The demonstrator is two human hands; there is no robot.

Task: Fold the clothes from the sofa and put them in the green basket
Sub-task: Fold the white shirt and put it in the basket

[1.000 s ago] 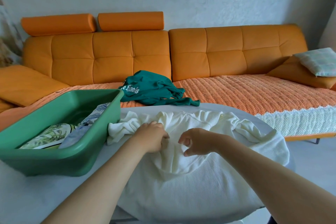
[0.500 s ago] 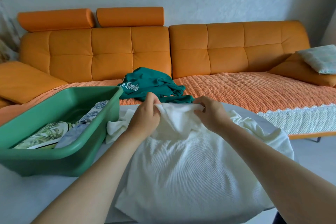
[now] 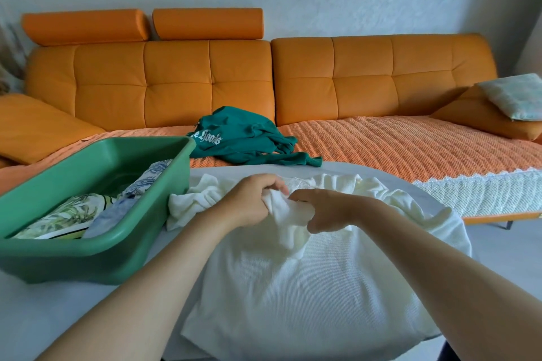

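A white ribbed garment (image 3: 308, 287) lies spread over the round white table (image 3: 44, 316), bunched at its far end. My left hand (image 3: 255, 199) grips a fold of that white cloth near the middle. My right hand (image 3: 325, 206) pinches the same bunch just to the right, the two hands almost touching. The green basket (image 3: 96, 258) stands on the table at the left, with folded leaf-print and blue-grey clothes (image 3: 96, 208) inside. A dark green sweatshirt (image 3: 243, 138) with white lettering lies crumpled on the orange sofa (image 3: 381, 149) behind the table.
The sofa spans the whole back, with an orange knitted cover on its seat. A pale patterned cushion (image 3: 516, 95) rests on an orange cushion at the far right. Another orange cushion (image 3: 32, 126) lies at the left end. Grey floor shows to the right of the table.
Half a second ago both hands held the cloth raised near the table's far edge. They have come down and toward me, again gripping the bunch close together on the garment.
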